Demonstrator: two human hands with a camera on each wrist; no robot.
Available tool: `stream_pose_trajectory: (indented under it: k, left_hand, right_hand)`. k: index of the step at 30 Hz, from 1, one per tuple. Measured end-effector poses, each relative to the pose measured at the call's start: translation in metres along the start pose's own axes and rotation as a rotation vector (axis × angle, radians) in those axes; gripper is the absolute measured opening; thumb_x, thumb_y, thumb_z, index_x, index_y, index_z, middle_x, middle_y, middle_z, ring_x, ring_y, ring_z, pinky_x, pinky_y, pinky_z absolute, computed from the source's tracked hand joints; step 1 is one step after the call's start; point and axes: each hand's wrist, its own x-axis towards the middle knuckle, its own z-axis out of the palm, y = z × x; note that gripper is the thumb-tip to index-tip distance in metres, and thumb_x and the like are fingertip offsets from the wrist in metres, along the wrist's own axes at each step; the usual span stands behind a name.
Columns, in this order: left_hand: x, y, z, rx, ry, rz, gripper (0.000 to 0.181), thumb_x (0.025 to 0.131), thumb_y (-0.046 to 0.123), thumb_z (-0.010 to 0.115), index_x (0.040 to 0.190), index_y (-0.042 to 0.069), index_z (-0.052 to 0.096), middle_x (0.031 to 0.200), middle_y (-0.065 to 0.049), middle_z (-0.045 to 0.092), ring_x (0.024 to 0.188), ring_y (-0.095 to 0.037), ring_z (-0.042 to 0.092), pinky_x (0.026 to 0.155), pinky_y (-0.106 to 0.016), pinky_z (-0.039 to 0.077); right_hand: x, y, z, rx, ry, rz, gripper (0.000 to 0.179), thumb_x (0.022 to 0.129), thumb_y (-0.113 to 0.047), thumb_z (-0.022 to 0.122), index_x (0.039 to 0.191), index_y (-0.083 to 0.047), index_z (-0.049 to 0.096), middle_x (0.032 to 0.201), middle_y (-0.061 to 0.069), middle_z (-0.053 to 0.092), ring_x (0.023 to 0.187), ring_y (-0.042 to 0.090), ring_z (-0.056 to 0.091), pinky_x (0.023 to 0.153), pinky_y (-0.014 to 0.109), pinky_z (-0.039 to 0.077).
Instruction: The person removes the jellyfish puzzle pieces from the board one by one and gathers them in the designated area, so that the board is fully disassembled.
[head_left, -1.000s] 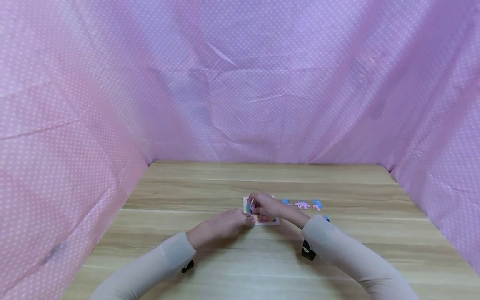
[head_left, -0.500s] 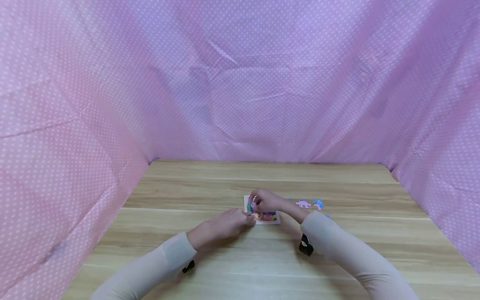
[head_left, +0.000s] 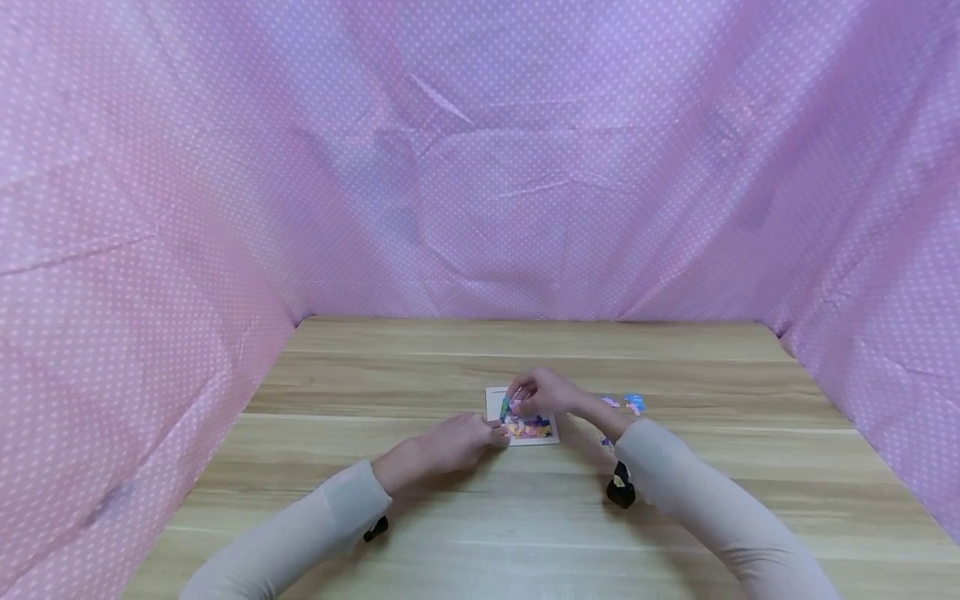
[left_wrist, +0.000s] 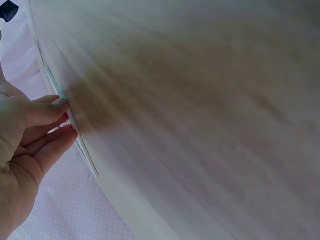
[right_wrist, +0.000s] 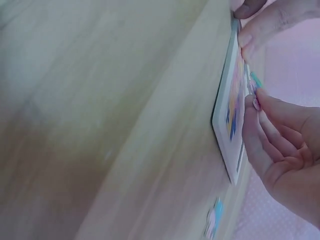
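Shifts right hand (head_left: 545,393) rightward, pinching puzzle piece (right_wrist: 255,80); grips tray (right_wrist: 231,154) with left hand (head_left: 456,442), lower picture (head_left: 532,429) apparently filled, loose pieces (head_left: 634,403) left outside.

In the head view, room is left between the sleeves (head_left: 296,529) at lower centre; mid-frame, the puzzle board (head_left: 493,404) is obstructed by the left hand (head_left: 459,442) and right hand (head_left: 545,392).

I'm counting 1 left hand (head_left: 456,444), 1 right hand (head_left: 547,392), 2 sleeves (head_left: 322,521) (head_left: 720,508), 1 puzzle board (head_left: 494,401), 1 pinched piece (right_wrist: 255,79), 3 loose pieces (head_left: 635,404) showing, and 1 table (head_left: 480,542)!
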Motion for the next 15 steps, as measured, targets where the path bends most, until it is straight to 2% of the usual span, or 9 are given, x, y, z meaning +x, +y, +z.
stream_pose_trajectory:
  k: [3,5,9,12,15]
  left_hand:
    - [0.0,-0.001,-0.001,-0.02,0.01,0.011,0.022,0.103,0.005,0.056,0.11,0.01,0.076,0.074,0.005,0.048,0.056,-0.003,0.031,0.047,-0.014,0.024]
    - [0.001,-0.001,-0.002,-0.042,0.019,0.017,0.021,0.103,0.005,0.056,0.107,0.01,0.076,0.08,0.004,0.059,0.06,-0.003,0.036,0.052,-0.013,0.029]
    - [0.001,-0.002,-0.004,-0.1,0.022,0.005,0.019,0.103,0.007,0.057,0.1,0.011,0.076,0.094,0.002,0.068,0.068,-0.005,0.044,0.061,-0.015,0.036]
    - [0.0,-0.002,-0.004,-0.108,0.017,-0.014,0.019,0.103,0.009,0.058,0.104,0.011,0.077,0.102,0.004,0.071,0.072,-0.004,0.046,0.065,-0.016,0.04]
    - [0.0,-0.002,-0.004,-0.107,0.021,-0.021,0.021,0.102,0.009,0.059,0.111,0.012,0.077,0.112,0.004,0.072,0.075,-0.003,0.049,0.069,-0.017,0.044]
  right_hand:
    - [-0.004,0.007,-0.006,0.0,0.021,-0.027,0.017,0.09,0.0,0.071,0.105,0.008,0.071,0.09,0.01,0.073,0.082,0.016,0.067,0.074,0.026,0.055]
    - [-0.009,0.01,-0.01,-0.01,0.035,-0.032,0.016,0.092,-0.001,0.07,0.105,0.008,0.072,0.091,0.01,0.073,0.083,0.016,0.067,0.073,0.026,0.055]
    - [-0.019,0.015,-0.018,-0.009,0.044,-0.033,0.017,0.093,0.0,0.069,0.106,0.009,0.072,0.092,0.011,0.073,0.085,0.019,0.067,0.076,0.028,0.056]
    - [-0.027,0.02,-0.025,-0.014,0.045,-0.038,0.017,0.092,0.0,0.069,0.106,0.01,0.071,0.093,0.013,0.073,0.086,0.022,0.068,0.08,0.031,0.056]
    - [-0.035,0.025,-0.032,0.012,0.049,-0.01,0.017,0.091,0.001,0.07,0.105,0.01,0.07,0.094,0.015,0.074,0.085,0.024,0.07,0.075,0.032,0.058]
